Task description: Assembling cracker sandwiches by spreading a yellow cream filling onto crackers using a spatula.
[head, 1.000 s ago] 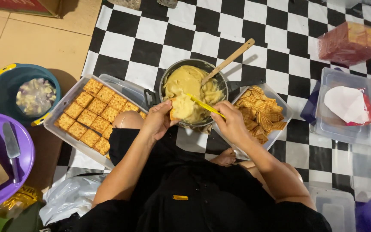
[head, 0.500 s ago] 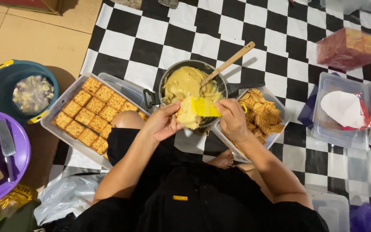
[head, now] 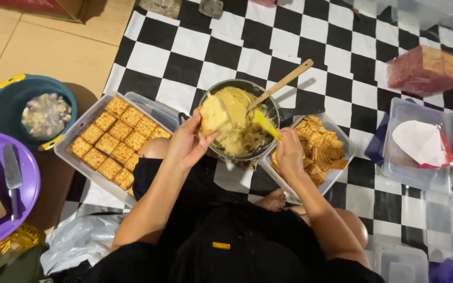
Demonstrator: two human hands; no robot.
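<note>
My left hand (head: 187, 144) holds a square cracker (head: 214, 116) thickly covered with yellow paste, raised over the left rim of a dark pan (head: 239, 123) full of the same paste. My right hand (head: 288, 152) grips a yellow spatula (head: 264, 122) whose blade dips into the paste at the pan's right side. A wooden spoon (head: 283, 84) leans in the pan, its handle pointing up and right. A clear tray (head: 74, 133) of neatly laid crackers (head: 116, 144) lies to the left, and a tray (head: 344, 157) of loose plain crackers (head: 318, 147) lies to the right.
I sit on a black-and-white checked mat (head: 237, 36). At the left stand a blue bucket (head: 3, 105) with scraps and a purple basin (head: 27, 183) holding a knife (head: 12, 173). Clear lidded boxes (head: 410, 178) and a red cracker packet (head: 425, 68) lie at the right.
The spatula has left the cracker and gone into the pan's paste. My left hand has lifted the coated cracker a little to the left, above the pan's rim.
</note>
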